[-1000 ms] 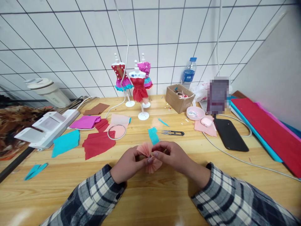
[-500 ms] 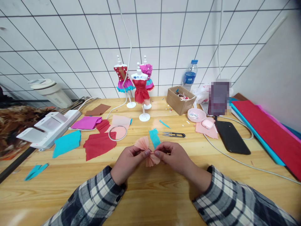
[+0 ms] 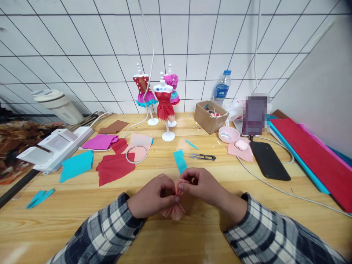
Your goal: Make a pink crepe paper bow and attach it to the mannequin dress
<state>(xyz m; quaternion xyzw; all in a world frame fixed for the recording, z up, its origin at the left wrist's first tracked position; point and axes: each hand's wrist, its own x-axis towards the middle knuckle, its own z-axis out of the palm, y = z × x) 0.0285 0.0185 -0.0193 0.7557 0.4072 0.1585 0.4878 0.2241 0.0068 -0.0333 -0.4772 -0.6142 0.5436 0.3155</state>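
Observation:
Between my hands is a gathered piece of peach crepe paper (image 3: 176, 212), its pleated edge fanning out below my fingers. My left hand (image 3: 155, 194) pinches it at the bunched middle with thumb and forefinger. Fingertips of my right hand (image 3: 202, 187) close on its upper part, just beside the left fingers. Part of the paper is hidden behind the fingers. A turquoise paper strip (image 3: 180, 161) lies just beyond the right fingertips. Thread snips (image 3: 202, 157) rest behind it, next to a thin turquoise scrap (image 3: 191, 144).
Small dress forms (image 3: 165, 104) in paper dresses stand at the back. Red (image 3: 114, 168), turquoise (image 3: 77, 166) and magenta (image 3: 100, 142) papers lie left, near a bangle-like ring (image 3: 136, 154). Rightward are a cardboard box (image 3: 210, 121), pink dish (image 3: 229, 135), black phone (image 3: 270, 160) and cables.
The peach paper has turned in my hands, its fan now spreading downward and toward me. My left hand has shifted slightly right, and both hands' fingers are closer together.

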